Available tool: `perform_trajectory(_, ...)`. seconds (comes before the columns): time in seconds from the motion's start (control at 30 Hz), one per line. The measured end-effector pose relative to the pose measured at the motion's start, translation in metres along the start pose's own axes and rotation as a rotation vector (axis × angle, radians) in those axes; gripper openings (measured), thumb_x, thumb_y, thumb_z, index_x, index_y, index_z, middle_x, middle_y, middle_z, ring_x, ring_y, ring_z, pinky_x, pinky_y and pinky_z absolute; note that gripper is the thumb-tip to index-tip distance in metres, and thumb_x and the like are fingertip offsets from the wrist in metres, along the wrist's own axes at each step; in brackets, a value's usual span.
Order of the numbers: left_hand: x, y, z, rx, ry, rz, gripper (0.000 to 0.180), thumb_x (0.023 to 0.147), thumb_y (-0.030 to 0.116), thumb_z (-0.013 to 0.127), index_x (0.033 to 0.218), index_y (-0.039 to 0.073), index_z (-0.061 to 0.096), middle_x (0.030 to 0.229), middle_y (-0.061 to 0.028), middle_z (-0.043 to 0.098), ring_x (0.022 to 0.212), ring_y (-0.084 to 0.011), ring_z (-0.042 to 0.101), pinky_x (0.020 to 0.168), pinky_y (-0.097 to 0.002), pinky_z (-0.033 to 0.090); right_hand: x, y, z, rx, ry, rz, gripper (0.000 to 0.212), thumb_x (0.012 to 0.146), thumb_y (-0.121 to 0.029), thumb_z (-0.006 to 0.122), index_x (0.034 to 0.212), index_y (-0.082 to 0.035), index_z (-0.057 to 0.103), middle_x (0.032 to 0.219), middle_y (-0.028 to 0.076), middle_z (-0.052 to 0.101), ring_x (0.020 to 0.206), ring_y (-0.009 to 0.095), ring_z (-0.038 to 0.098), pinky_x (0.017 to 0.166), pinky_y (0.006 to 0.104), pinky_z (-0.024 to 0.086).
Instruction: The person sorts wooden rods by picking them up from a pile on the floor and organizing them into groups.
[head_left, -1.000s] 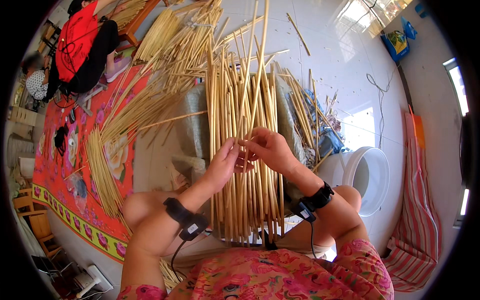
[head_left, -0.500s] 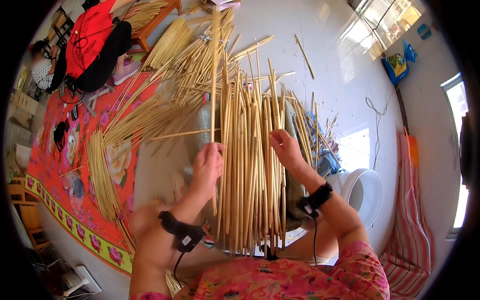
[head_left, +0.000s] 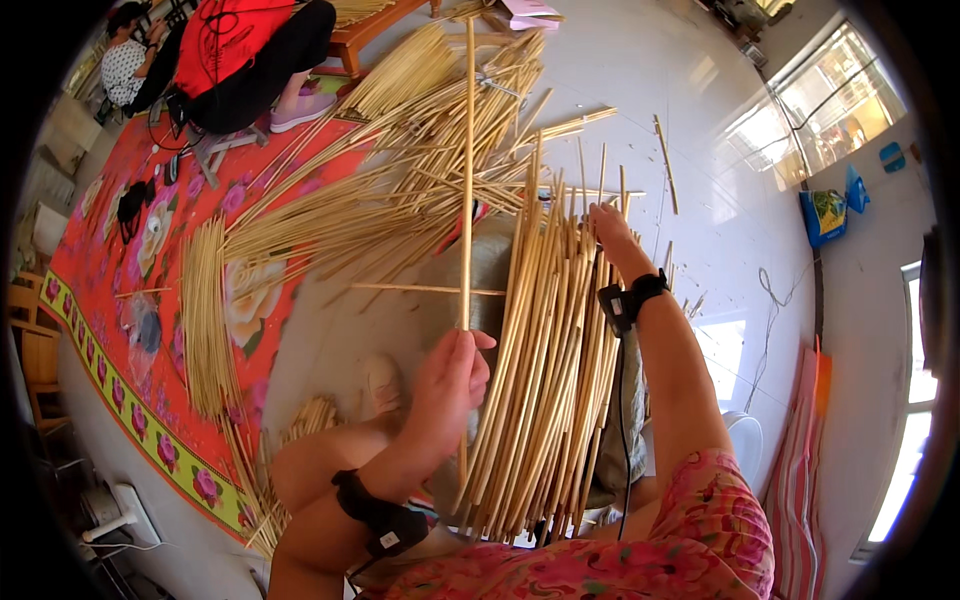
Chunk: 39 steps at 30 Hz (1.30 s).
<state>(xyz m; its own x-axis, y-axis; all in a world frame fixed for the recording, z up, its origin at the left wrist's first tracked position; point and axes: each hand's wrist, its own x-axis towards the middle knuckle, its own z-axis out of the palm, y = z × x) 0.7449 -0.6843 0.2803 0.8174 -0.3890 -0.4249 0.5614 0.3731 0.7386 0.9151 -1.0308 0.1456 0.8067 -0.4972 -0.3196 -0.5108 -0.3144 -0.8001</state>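
My left hand [head_left: 450, 385] is closed round one long straw-coloured stick [head_left: 467, 200], held nearly upright left of the pile. Across my lap lies a thick pile of similar sticks [head_left: 545, 380], roughly side by side and pointing away from me. At the pile's far end my right hand [head_left: 612, 232] is closed at the fingertips among the stick ends, where a thin stick [head_left: 603, 180] rises from the fingers; its exact hold is partly hidden. Greyish-green cloth [head_left: 490, 255] lies under the pile. Both wrists wear black straps with small boxes.
More loose sticks [head_left: 440, 170] spread over the floor and a red flowered mat [head_left: 130, 310] on the left. Someone in red [head_left: 235, 45] sits at the far left by a wooden bench [head_left: 365, 38]; another person is behind. A white bucket [head_left: 742, 440] stands right, partly hidden.
My right hand has moved away from me, from the pile's right side to its far end. The left hand still holds the upright stick. The whole view has shifted.
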Motion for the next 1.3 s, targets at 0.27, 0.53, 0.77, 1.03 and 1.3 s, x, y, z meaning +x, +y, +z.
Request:
perform_trajectory(0.27, 0.001, -0.004, 0.008, 0.048, -0.037, -0.034, 0.029, 0.101, 0.033, 0.038, 0.101, 0.007, 0.052, 0.062, 0.0050, 0.034, 0.051, -0.0044, 0.026, 0.045, -0.0200, 0.023, -0.029, -0.037, -0.027, 0.458, -0.086, -0.075, 0.029, 0.091, -0.028, 0.055, 0.084, -0.002, 0.064, 0.071, 0.002, 0.057, 0.057, 0.012, 0.044, 0.056, 0.0275, 0.036)
perform_trajectory(0.53, 0.009, -0.014, 0.024, 0.115, -0.103, 0.028, 0.031, 0.101, 0.033, 0.037, 0.100, 0.006, 0.052, 0.062, 0.0056, 0.034, 0.051, -0.0040, 0.026, 0.046, -0.0200, 0.023, -0.121, -0.129, -0.095, 0.422, -0.082, -0.296, 0.023, 0.096, -0.021, 0.042, 0.102, 0.000, 0.049, 0.096, 0.019, 0.064, 0.080, 0.026, 0.066, 0.067, 0.0312, 0.051)
perform_trajectory(0.77, 0.026, -0.043, 0.035, 0.328, -0.231, 0.376, 0.029, 0.100, 0.027, 0.039, 0.087, 0.004, 0.053, 0.063, 0.0026, 0.043, 0.055, -0.0063, 0.040, 0.052, -0.0221, 0.035, -0.284, -0.182, -0.161, 0.259, 0.192, -0.967, 0.025, 0.101, -0.016, 0.033, 0.111, 0.002, 0.048, 0.093, 0.021, 0.066, 0.080, 0.027, 0.069, 0.068, 0.0312, 0.057)
perform_trajectory(1.03, -0.003, -0.065, 0.064, 0.583, -0.629, 0.523, 0.027, 0.100, 0.022, 0.042, 0.118, 0.004, 0.052, 0.104, -0.0074, 0.057, 0.089, -0.0137, 0.050, 0.080, -0.0278, 0.042, -0.399, -0.157, -0.196, 0.466, 0.372, -1.016, 0.025, 0.101, -0.019, 0.034, 0.110, 0.001, 0.045, 0.099, 0.025, 0.064, 0.086, 0.033, 0.068, 0.072, 0.0344, 0.058)
perform_trajectory(1.3, -0.020, -0.099, 0.073, 0.523, -0.813, 0.271, 0.024, 0.099, 0.017, 0.043, 0.121, 0.008, 0.049, 0.079, -0.0063, 0.057, 0.063, -0.0120, 0.052, 0.060, -0.0282, 0.046, -0.407, -0.138, -0.230, 0.613, 0.517, -1.018, 0.029, 0.102, -0.018, 0.033, 0.113, 0.006, 0.044, 0.105, 0.029, 0.060, 0.094, 0.036, 0.065, 0.080, 0.0380, 0.057)
